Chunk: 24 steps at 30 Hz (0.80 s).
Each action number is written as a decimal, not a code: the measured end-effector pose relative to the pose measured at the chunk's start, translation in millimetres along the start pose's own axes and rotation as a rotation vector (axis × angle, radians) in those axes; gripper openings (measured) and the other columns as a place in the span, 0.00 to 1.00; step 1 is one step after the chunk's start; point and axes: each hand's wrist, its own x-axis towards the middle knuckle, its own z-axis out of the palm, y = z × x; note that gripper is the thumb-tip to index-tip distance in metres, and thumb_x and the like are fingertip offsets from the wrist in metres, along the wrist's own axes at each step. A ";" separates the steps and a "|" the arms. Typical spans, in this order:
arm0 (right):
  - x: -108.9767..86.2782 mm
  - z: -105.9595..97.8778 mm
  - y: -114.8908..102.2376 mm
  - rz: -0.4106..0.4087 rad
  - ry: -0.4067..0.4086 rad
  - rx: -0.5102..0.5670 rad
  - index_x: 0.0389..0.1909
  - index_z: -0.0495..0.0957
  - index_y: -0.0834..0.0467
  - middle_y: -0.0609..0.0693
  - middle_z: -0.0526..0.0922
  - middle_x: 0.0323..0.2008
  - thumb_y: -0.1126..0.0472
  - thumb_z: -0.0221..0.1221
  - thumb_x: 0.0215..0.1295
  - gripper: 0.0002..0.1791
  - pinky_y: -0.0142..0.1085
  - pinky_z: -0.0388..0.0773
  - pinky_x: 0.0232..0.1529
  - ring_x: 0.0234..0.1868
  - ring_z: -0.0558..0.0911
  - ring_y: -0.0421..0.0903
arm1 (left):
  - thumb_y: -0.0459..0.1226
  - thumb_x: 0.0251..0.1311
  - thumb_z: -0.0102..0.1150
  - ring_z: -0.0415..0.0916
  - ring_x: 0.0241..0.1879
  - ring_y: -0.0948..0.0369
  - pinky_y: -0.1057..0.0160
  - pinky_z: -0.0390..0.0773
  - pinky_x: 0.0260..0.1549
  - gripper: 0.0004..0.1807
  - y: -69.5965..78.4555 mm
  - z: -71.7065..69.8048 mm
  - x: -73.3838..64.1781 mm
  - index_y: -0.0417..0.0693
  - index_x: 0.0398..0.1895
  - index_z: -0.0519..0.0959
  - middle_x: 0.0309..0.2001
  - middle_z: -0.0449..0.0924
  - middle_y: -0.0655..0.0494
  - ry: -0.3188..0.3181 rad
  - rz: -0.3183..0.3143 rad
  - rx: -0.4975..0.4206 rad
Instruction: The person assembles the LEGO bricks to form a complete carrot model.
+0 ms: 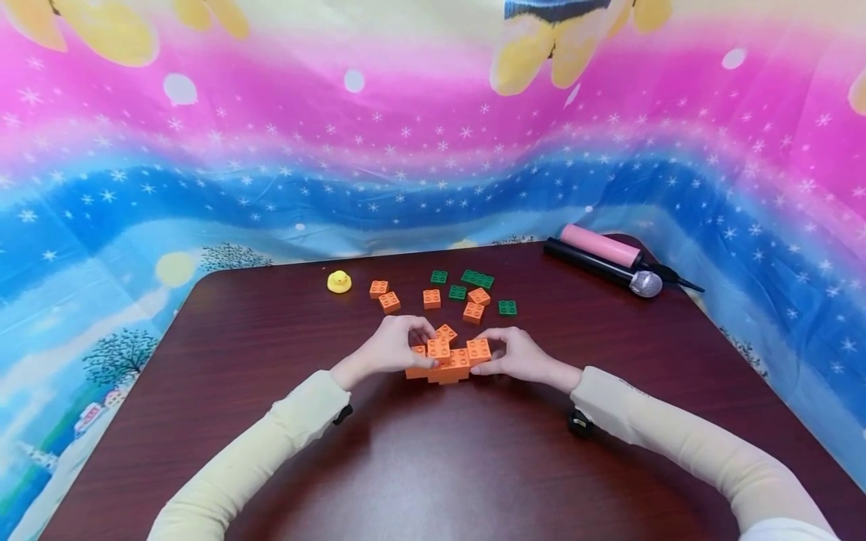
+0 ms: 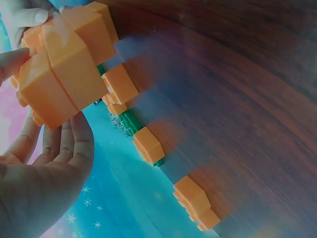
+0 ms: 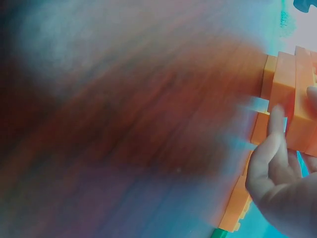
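An orange toy-brick assembly (image 1: pixel 452 371), stepped and wider at the top than at its base, is between both hands near the table's middle. My left hand (image 1: pixel 392 347) grips its left part, thumb in front and fingers behind. My right hand (image 1: pixel 519 359) pinches the raised orange brick (image 1: pixel 478 349) at the right end. In the left wrist view, the assembly (image 2: pixel 74 59) shows smooth sides, with the left hand (image 2: pixel 49 173) below it. The right wrist view has the right hand (image 3: pixel 282 178) against the orange bricks (image 3: pixel 283 82); part of them is cut off by the frame.
Several loose orange bricks (image 1: pixel 431 298) and green bricks (image 1: pixel 477 278) lie behind the hands on the dark wooden table (image 1: pixel 271 330). A yellow rubber duck (image 1: pixel 339 282) sits at back left. A microphone (image 1: pixel 646 283) and a pink cylinder (image 1: pixel 601 246) lie at back right, before a patterned cloth (image 1: pixel 406 173).
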 end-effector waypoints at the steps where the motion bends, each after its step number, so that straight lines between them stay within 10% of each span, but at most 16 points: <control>1: 0.1 0.4 -0.1 -0.011 0.014 -0.028 0.52 0.79 0.58 0.53 0.82 0.48 0.54 0.71 0.53 0.25 0.42 0.81 0.40 0.35 0.81 0.49 | 0.40 0.42 0.75 0.75 0.33 0.64 0.65 0.78 0.38 0.17 -0.3 0.6 -0.2 0.47 0.36 0.81 0.31 0.81 0.58 0.000 0.008 0.012; 5: 0.9 1.3 0.0 -0.061 0.065 -0.092 0.50 0.80 0.55 0.51 0.83 0.49 0.53 0.72 0.50 0.25 0.49 0.75 0.54 0.49 0.78 0.47 | 0.41 0.42 0.75 0.74 0.32 0.65 0.67 0.76 0.36 0.17 -2.0 2.4 -0.7 0.47 0.35 0.82 0.31 0.81 0.58 -0.002 0.013 0.040; 15: 2.8 1.1 -1.2 -0.106 0.081 -0.036 0.50 0.81 0.56 0.52 0.83 0.48 0.56 0.73 0.49 0.25 0.36 0.80 0.34 0.43 0.75 0.47 | 0.42 0.42 0.75 0.74 0.33 0.63 0.66 0.76 0.35 0.17 -3.5 2.6 -1.3 0.49 0.36 0.82 0.33 0.82 0.58 -0.021 0.008 0.044; 24: 4.7 0.5 0.1 -0.123 0.090 -0.065 0.47 0.82 0.55 0.49 0.84 0.45 0.54 0.73 0.49 0.23 0.45 0.77 0.47 0.44 0.76 0.45 | 0.41 0.42 0.74 0.74 0.33 0.63 0.66 0.76 0.36 0.16 -3.2 1.6 -2.1 0.49 0.36 0.82 0.33 0.81 0.58 -0.022 0.001 0.052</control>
